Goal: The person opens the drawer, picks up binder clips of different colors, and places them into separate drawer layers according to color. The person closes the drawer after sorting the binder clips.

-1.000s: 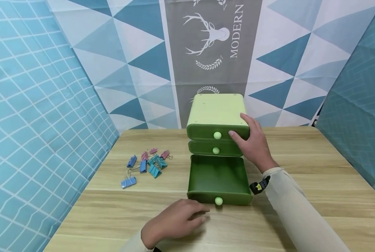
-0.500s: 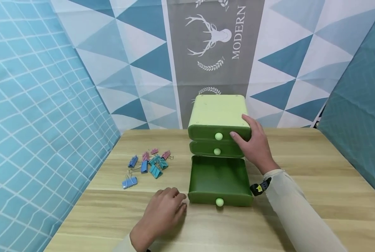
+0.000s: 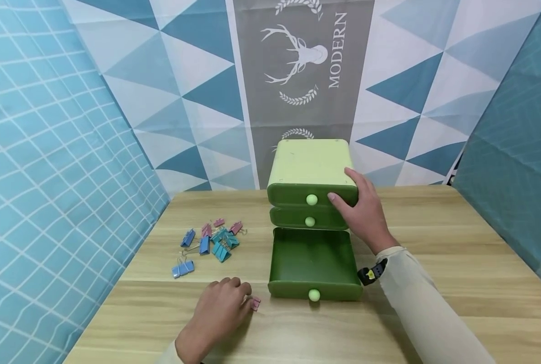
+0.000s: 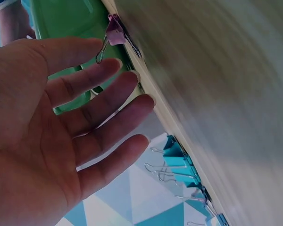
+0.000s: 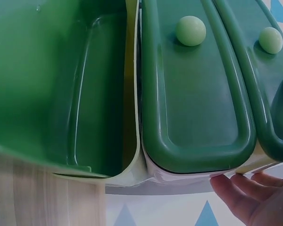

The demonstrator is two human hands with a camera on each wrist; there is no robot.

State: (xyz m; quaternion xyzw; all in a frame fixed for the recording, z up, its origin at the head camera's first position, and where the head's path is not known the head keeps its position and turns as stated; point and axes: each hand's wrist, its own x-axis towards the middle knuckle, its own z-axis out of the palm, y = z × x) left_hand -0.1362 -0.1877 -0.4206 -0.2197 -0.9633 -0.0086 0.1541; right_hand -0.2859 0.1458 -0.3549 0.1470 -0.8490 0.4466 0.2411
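Note:
My left hand (image 3: pixel 220 306) is low over the table, left of the pulled-out drawer. Its thumb and index fingertip are at one wire handle of a small pink binder clip (image 4: pixel 116 31), pinching it close to the tabletop; the other fingers are spread loosely. In the head view that pink clip shows just past the fingertips. My right hand (image 3: pixel 365 210) holds the upper right corner of a green drawer cabinet (image 3: pixel 313 162), thumb on the top drawer's front and fingers along the side. The bottom drawer (image 3: pixel 314 258) stands out with nothing in it; the two above are closed.
Several blue, teal and pink binder clips (image 3: pixel 222 251) lie in a loose group left of the cabinet. One blue clip (image 3: pixel 183 268) lies nearer. A wooden table (image 3: pixel 434 263) carries everything, with patterned cloth behind and at both sides.
My left hand has moved left from in front of the bottom drawer, and a pink binder clip now shows at its fingertips. My right hand keeps its hold on the cabinet.

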